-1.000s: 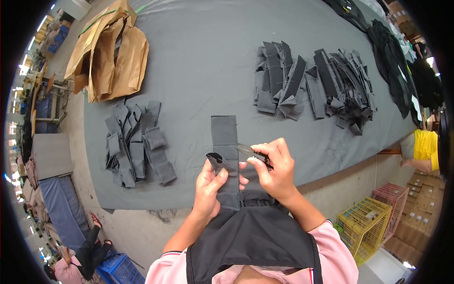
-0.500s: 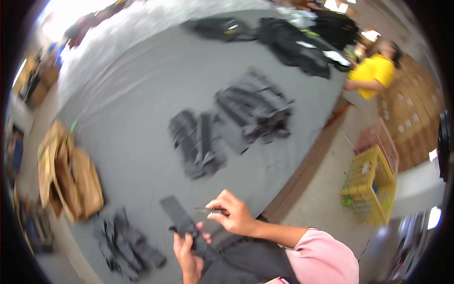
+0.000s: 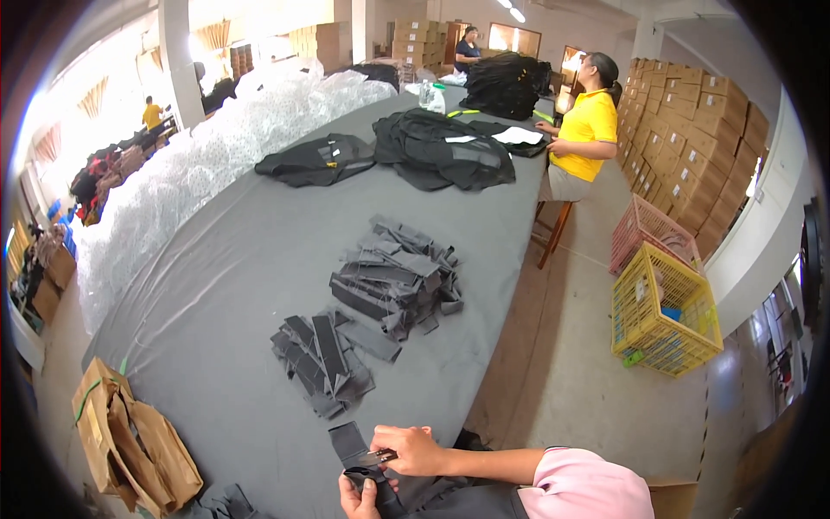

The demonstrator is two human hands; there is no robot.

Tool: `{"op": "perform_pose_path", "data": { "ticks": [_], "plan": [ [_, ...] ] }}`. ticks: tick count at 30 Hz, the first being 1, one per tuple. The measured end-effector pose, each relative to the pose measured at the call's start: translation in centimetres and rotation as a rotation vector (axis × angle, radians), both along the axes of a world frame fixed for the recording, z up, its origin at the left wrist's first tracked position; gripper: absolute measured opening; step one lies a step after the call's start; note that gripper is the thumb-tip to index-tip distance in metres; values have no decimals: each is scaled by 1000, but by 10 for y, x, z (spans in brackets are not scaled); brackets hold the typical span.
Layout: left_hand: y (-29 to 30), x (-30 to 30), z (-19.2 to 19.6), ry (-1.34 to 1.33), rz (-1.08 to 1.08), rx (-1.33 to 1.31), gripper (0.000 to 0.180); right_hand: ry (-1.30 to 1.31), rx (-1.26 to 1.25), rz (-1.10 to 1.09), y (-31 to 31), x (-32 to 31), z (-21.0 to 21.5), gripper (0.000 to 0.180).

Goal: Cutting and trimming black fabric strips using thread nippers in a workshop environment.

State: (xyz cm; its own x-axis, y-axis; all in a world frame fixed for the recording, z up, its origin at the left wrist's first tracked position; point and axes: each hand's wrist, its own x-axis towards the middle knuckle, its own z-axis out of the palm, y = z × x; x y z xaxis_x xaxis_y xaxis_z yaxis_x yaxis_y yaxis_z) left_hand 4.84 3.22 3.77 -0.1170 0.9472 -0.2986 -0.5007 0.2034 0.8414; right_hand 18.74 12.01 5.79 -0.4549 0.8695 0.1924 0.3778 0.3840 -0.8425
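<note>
A long grey table [image 3: 225, 285] carries two piles of dark fabric pieces [image 3: 393, 277] near its front edge. At that edge lies one dark strap [image 3: 353, 447], the right hand [image 3: 406, 450] pinching small snips over it while the left hand [image 3: 359, 497] grips its lower end.

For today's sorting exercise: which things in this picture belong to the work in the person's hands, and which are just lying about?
In hand:
left hand
right hand
dark fabric strip
small tool
nearer strip pile
farther strip pile

Lying about:
brown paper bag
black garments
yellow crate
pink crate
</note>
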Motion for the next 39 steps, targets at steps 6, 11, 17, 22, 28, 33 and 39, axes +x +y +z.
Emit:
{"op": "perform_pose_path", "data": {
  "ticks": [6,11,17,22,28,33,39],
  "plan": [
    [9,9,-1,501,-38,40,36,202,-58,18,12,4,-24,14],
    [18,17,6,405,36,86,36,190,-96,47,7,10,-15,13],
    [19,7,-4,107,28,0,21,275,-3,224,-6,31,5,14],
    [19,6,11,-27,-50,-3,27,370,-250,-186,5,33,5,10],
    [20,10,15,-122,-76,-1,30,408,-204,82,11,19,2,16],
    [22,2,-9,-66,36,40,28,363,-530,255,0,16,6,32],
    [20,4,-8,47,37,49,29,374,-386,164,-6,3,-21,30]
  ]
}}
